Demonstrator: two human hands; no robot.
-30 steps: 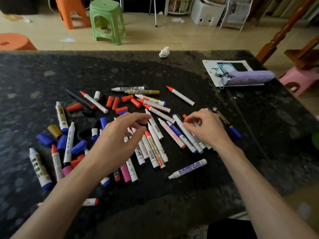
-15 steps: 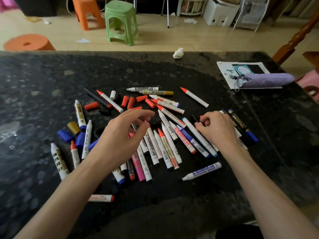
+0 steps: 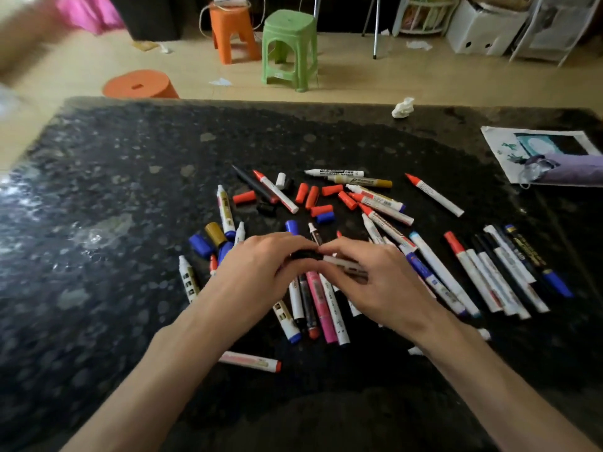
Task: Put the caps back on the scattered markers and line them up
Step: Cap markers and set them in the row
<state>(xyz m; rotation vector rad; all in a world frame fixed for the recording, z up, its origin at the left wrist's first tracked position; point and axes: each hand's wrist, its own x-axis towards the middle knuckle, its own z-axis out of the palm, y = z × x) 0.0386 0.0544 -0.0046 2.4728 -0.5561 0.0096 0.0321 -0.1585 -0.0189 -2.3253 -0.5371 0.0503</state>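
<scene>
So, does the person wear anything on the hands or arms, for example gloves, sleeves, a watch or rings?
No. The left hand and the right hand are bare, without gloves. The left forearm and the right forearm are bare too, down to the picture's edge: no sleeve, watch or bracelet. No ring shows on the visible fingers.

The worktop [image 3: 130, 190] is black with grey speckles. Most markers [image 3: 435, 195] have white bodies; one marker [image 3: 321, 305] is pink. Loose caps [image 3: 244, 197] are red, blue, black and gold. Behind are an orange stool [image 3: 233, 34] and a green stool [image 3: 289, 47].
</scene>
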